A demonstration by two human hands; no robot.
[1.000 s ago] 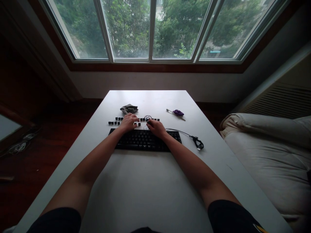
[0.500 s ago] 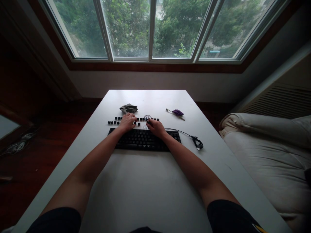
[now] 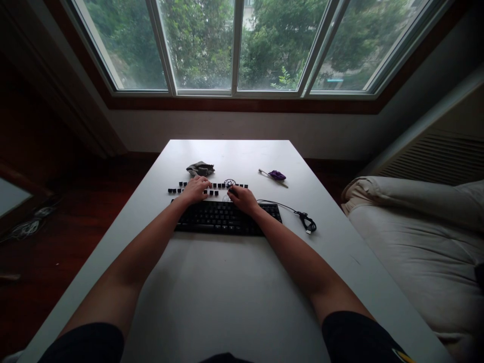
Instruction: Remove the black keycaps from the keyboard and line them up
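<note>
Left hand [image 3: 195,190] sits among keycaps [image 3: 216,193] behind the keyboard [image 3: 222,220], fingers parted. Right hand [image 3: 244,198] overlaps the keyboard's rear edge; finger grip indeterminable.

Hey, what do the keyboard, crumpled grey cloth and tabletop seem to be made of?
Keyboard: probably black plastic, low sheen, with uniform keys. Crumpled grey cloth: likely fabric, dull, with irregular folds; fibre unclear. White tabletop: perhaps painted or laminated board, smooth, softly reflecting light; its core is hidden.

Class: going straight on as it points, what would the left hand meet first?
The left hand would probably meet the far row of keycaps first, though depth is unclear.
</note>
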